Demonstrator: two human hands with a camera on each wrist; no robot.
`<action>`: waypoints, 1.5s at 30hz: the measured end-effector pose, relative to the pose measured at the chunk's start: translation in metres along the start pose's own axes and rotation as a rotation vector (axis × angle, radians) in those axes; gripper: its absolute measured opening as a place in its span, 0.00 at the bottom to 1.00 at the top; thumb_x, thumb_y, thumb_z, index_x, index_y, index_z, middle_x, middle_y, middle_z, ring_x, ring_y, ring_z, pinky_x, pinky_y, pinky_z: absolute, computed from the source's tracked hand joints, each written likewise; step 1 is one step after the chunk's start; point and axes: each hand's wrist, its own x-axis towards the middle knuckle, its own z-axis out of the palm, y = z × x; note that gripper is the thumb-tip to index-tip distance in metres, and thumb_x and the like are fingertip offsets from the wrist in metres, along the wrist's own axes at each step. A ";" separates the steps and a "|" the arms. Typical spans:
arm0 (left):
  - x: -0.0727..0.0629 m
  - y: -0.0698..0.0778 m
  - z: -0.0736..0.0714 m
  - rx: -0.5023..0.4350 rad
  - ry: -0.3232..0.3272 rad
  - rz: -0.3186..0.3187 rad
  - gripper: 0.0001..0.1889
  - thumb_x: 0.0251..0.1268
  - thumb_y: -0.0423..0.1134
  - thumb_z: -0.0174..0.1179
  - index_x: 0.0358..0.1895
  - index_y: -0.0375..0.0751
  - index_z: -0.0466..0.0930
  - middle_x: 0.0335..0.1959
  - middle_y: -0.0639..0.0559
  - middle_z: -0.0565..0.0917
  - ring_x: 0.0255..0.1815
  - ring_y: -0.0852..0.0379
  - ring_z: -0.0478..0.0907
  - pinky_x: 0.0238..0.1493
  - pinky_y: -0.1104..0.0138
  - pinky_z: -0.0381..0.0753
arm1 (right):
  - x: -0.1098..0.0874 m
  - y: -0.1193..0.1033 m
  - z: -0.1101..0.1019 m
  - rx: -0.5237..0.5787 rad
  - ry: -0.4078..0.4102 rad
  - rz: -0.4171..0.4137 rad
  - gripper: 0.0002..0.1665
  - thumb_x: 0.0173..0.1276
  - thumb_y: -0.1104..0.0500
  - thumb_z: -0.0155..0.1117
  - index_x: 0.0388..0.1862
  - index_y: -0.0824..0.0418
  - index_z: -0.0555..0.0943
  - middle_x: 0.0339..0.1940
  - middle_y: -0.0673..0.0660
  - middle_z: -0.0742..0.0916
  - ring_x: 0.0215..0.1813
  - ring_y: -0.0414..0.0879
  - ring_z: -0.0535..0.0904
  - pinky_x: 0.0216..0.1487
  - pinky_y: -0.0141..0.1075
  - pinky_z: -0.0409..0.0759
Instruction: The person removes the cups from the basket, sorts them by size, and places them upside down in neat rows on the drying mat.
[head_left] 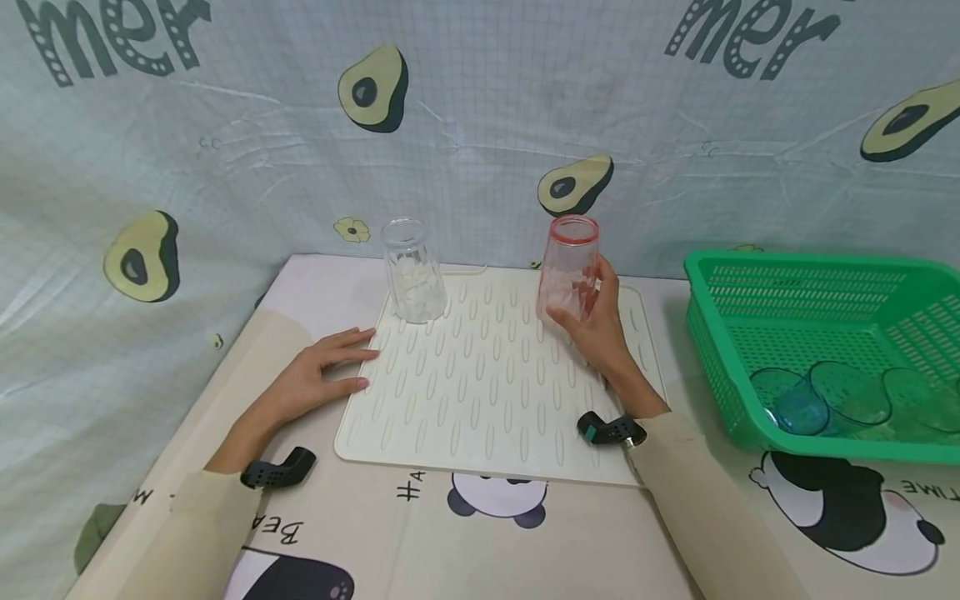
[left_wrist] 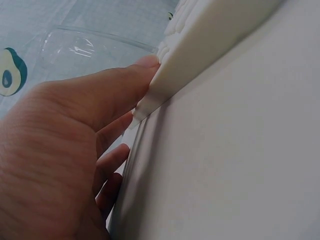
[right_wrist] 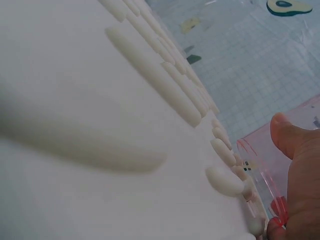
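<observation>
A pink-tinted glass (head_left: 562, 275) with a red ring around its top end stands upright over the far right part of a white ridged drying mat (head_left: 465, 400). My right hand (head_left: 597, 327) grips it low on the right side, thumb across the front; the right wrist view shows the thumb (right_wrist: 284, 135) along its wall. At the mat's left edge my left hand (head_left: 318, 372) lies with fingers extended, and in the left wrist view its thumb (left_wrist: 127, 82) touches the mat's side. Beyond these fingers, a clear glass (head_left: 416, 287) stands on the mat's far left corner.
To the right sits a green plastic basket (head_left: 708, 367) with several glasses in it, one of them blue (head_left: 801, 408). A curtain (head_left: 465, 108) printed with avocados hangs behind the table. The tablecloth (head_left: 450, 550) has panda prints.
</observation>
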 end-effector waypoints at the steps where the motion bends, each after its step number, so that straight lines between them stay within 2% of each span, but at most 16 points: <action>1: 0.000 0.000 0.000 -0.003 0.001 0.003 0.23 0.56 0.37 0.69 0.56 0.36 0.80 0.70 0.43 0.66 0.73 0.40 0.51 0.68 0.43 0.50 | 0.000 0.001 0.000 0.004 -0.005 -0.007 0.57 0.60 0.57 0.71 0.75 0.42 0.43 0.71 0.57 0.59 0.68 0.54 0.63 0.69 0.48 0.60; 6: 0.001 -0.001 0.000 -0.010 0.001 0.013 0.22 0.57 0.37 0.69 0.56 0.36 0.80 0.70 0.43 0.66 0.73 0.40 0.51 0.68 0.43 0.50 | 0.001 0.003 -0.001 0.008 -0.020 -0.012 0.57 0.61 0.58 0.71 0.75 0.42 0.42 0.72 0.57 0.58 0.69 0.55 0.61 0.70 0.48 0.58; 23: 0.003 -0.005 0.006 0.011 0.013 0.003 0.24 0.56 0.38 0.70 0.57 0.36 0.80 0.70 0.44 0.66 0.73 0.41 0.51 0.68 0.43 0.50 | 0.002 0.004 -0.001 -0.014 -0.036 0.000 0.58 0.61 0.55 0.71 0.76 0.44 0.41 0.71 0.59 0.57 0.68 0.57 0.63 0.68 0.50 0.62; 31: 0.000 -0.005 0.006 0.014 0.003 -0.014 0.24 0.57 0.39 0.69 0.57 0.36 0.80 0.70 0.43 0.65 0.73 0.40 0.51 0.68 0.42 0.50 | 0.000 0.003 0.003 -0.009 -0.062 0.053 0.57 0.62 0.52 0.69 0.75 0.41 0.38 0.71 0.58 0.57 0.66 0.57 0.65 0.64 0.53 0.67; 37: -0.003 -0.001 0.002 0.009 0.006 0.002 0.23 0.58 0.39 0.68 0.57 0.36 0.80 0.70 0.43 0.66 0.73 0.39 0.51 0.67 0.41 0.51 | 0.003 -0.002 0.002 0.074 -0.073 0.073 0.56 0.65 0.53 0.67 0.75 0.40 0.37 0.72 0.59 0.56 0.69 0.55 0.62 0.67 0.49 0.65; 41: -0.005 0.000 0.003 0.008 0.006 0.011 0.23 0.57 0.39 0.68 0.57 0.37 0.80 0.69 0.43 0.66 0.73 0.39 0.52 0.67 0.41 0.52 | 0.004 -0.006 0.002 0.089 -0.111 0.087 0.57 0.65 0.55 0.67 0.74 0.43 0.35 0.72 0.60 0.54 0.69 0.56 0.61 0.67 0.49 0.63; 45: -0.001 0.003 0.001 0.008 0.011 0.020 0.23 0.57 0.39 0.68 0.57 0.37 0.80 0.69 0.44 0.66 0.73 0.40 0.52 0.67 0.42 0.52 | 0.008 -0.009 0.003 0.058 -0.143 0.048 0.57 0.64 0.57 0.68 0.74 0.48 0.35 0.69 0.62 0.53 0.67 0.58 0.62 0.67 0.50 0.63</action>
